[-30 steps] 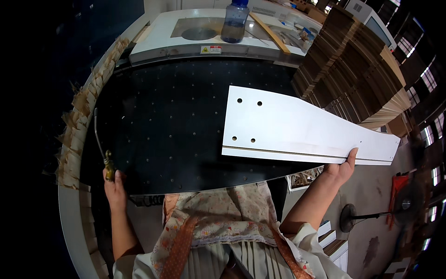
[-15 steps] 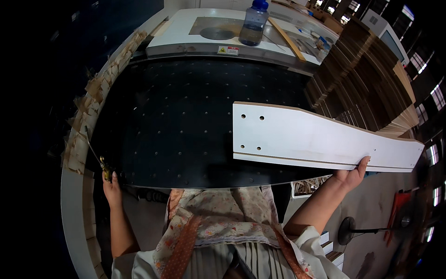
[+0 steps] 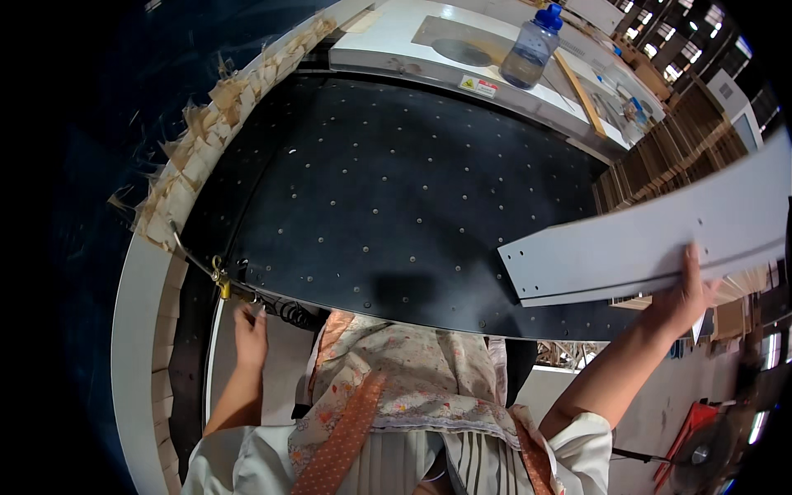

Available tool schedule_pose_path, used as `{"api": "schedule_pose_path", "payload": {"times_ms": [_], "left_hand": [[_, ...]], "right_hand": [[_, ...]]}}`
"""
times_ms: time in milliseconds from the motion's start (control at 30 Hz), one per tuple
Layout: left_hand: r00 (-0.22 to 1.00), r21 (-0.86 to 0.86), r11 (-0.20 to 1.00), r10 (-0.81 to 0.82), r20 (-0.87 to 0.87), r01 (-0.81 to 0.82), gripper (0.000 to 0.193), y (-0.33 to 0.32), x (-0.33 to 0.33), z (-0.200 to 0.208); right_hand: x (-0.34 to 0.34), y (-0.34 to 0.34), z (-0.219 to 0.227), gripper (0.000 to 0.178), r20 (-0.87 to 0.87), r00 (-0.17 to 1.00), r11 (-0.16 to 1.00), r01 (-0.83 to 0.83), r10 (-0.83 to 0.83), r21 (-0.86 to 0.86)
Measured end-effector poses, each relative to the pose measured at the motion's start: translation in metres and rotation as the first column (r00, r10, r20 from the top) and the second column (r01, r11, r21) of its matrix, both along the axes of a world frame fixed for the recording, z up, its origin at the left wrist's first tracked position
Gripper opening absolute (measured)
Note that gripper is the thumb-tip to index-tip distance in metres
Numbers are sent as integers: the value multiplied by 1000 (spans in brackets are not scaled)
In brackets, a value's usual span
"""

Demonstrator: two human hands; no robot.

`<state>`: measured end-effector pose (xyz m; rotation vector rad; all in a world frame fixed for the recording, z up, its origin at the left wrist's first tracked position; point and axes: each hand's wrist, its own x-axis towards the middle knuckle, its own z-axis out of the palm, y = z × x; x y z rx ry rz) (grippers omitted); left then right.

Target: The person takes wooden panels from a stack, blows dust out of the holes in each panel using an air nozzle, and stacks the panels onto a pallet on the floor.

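My right hand [image 3: 685, 297] grips a white board [image 3: 610, 239] by its lower edge, out to the right. The board has a curved outline, a few small holes near its left end and a groove along its lower side. An air blow gun [image 3: 221, 280] with a yellow body and a thin bent nozzle rests at the left corner of the black table [image 3: 396, 198]. Just below it is my left hand [image 3: 250, 334], apart from the gun, with nothing seen in it and its fingers loosely apart. A black coiled hose [image 3: 289, 311] runs beside that hand.
Past the table's far edge, a blue-capped bottle [image 3: 528, 58] stands on a white machine top [image 3: 388, 41]. Stacked boards [image 3: 668, 153] rise at the right. Torn tape strips line a rail [image 3: 198, 153] on the left. A fan [image 3: 700, 454] is at lower right.
My left hand has let go of the air blow gun and dropped below it. My right hand has carried the board farther right and tilted its right end up. The view has turned left.
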<state>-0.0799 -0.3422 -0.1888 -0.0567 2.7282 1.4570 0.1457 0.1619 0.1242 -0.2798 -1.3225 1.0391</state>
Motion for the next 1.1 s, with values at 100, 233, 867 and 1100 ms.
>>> {"api": "schedule_pose_path", "payload": {"times_ms": [100, 233, 867, 1100], "left_hand": [[943, 289, 950, -198, 267, 118, 15, 14, 34, -4], [834, 373, 850, -483, 266, 373, 5, 58, 55, 40], [280, 86, 266, -916, -287, 960, 14, 232, 33, 120], [197, 11, 200, -954, -225, 980, 9, 262, 33, 115]], "right_hand": [[-28, 3, 3, 39, 107, 994, 1000, 0, 0, -1], [-57, 2, -2, 34, 136, 991, 997, -21, 12, 68], [-33, 26, -138, 27, 75, 995, 991, -52, 61, -124], [-22, 19, -165, 31, 155, 986, 963, 94, -56, -253]]}}
